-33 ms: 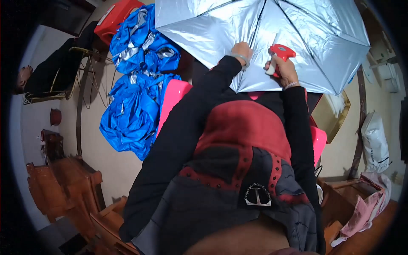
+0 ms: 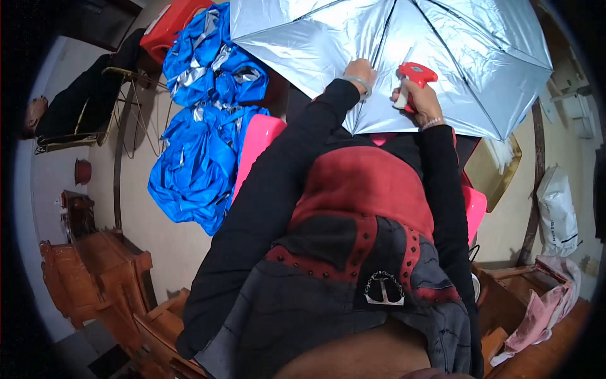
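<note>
An opened umbrella (image 2: 303, 54) with a silver inner canopy and dark ribs is spread out in front of me, over my lap. My left hand (image 2: 361, 74) is closed at the canopy beside a rib, seemingly pinching the fabric; its fingertips are partly hidden. In my right hand (image 2: 421, 101) is a red tagging gun (image 2: 418, 72) with a white trigger, held over the silver canopy. A thin pale strip rises near its tip. The fingers wrap round its handle, a short way right of my left hand.
Crumpled blue umbrellas (image 2: 192, 161) with silver linings are heaped at my left, by a pink stool edge (image 2: 259, 139). A red stool (image 2: 170, 31) stands beyond. To the right are a golden tray (image 2: 510, 170) with white strips and a white bag (image 2: 557, 211). A person (image 2: 82, 95) sits far left.
</note>
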Available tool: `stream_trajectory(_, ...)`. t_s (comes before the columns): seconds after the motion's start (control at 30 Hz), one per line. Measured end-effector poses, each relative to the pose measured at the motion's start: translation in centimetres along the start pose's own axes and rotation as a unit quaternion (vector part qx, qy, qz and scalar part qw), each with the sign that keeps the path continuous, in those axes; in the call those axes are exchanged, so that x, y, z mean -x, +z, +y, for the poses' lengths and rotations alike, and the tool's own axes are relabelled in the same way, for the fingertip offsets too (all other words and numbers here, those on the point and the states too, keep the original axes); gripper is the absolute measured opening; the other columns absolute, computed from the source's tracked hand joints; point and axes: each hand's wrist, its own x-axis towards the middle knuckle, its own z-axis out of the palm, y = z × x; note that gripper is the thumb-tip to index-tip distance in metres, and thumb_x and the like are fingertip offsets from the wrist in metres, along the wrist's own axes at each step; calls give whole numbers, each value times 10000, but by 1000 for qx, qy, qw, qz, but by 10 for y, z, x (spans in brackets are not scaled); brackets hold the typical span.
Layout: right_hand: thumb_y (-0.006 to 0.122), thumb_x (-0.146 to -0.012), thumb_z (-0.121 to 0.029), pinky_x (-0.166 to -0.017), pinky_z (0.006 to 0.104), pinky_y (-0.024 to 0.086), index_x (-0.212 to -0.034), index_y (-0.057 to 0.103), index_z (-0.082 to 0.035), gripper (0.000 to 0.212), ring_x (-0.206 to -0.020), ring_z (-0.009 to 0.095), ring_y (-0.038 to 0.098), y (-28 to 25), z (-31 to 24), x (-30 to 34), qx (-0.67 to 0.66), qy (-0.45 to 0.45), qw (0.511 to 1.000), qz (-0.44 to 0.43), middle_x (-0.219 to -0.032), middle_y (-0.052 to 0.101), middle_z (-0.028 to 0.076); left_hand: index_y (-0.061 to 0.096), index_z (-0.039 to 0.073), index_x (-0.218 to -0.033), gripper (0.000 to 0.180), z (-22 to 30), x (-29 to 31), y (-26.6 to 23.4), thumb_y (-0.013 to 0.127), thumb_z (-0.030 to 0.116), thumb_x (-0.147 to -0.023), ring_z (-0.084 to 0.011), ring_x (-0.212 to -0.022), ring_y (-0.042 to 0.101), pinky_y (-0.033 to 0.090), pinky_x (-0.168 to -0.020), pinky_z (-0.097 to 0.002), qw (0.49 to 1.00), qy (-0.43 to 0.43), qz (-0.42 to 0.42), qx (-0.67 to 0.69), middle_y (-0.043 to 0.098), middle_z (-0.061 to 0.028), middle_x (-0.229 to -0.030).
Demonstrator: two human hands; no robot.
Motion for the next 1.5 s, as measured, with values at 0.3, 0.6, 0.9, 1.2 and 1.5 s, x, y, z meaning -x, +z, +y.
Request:
stream_trajectory(0.3, 497, -798, -133, -497, 270, 481, -932, 490, 34, 214, -563, 208, 582, 25, 19, -4, -58, 31, 998, -19, -681, 596, 146, 642, 19, -738, 188, 3, 8, 4, 534, 174, -740, -294, -709, 617, 494, -687, -358, 994, -40, -26, 96, 617, -149, -686)
stream_trajectory(0.6, 488, -752, -36, -488, 306, 487, -864, 468, 69, 155, -552, 229, 579, 36, 18, -7, -42, 43, 998, -5, -691, 550, 140, 656, 36, -744, 206, -11, -2, 18, 519, 190, -748, -308, -743, 613, 492, -702, -364, 995, -27, -11, 98, 620, -156, -732)
stream_trajectory(0.9, 488, -734, -22, -502, 308, 490, -860, 468, 69, 157, -563, 230, 581, 42, 24, -6, -78, 55, 995, -7, -687, 549, 137, 652, 17, -717, 204, -11, 1, 12, 471, 104, -749, -159, -476, 599, 502, -569, -284, 995, 95, 12, -21, 603, -91, -560)
stream_trajectory(1.2, 510, -749, -43, -628, 357, 520, -909, 478, 45, 186, -654, 239, 597, 36, 31, -8, -180, 100, 979, -13, -755, 571, 142, 678, 94, -792, 199, 0, 8, -5, 525, 215, -751, -245, -793, 620, 499, -694, -339, 995, 41, -63, -63, 641, -89, -797)
stream_trajectory(1.5, 501, -812, -101, -760, 420, 500, -1014, 462, 32, 245, -748, 242, 606, 24, 31, -2, -278, 138, 948, -73, -877, 592, 164, 673, 83, -800, 207, -5, 4, -6, 533, 231, -760, -218, -818, 619, 498, -697, -331, 977, 115, -88, -157, 644, -61, -803)
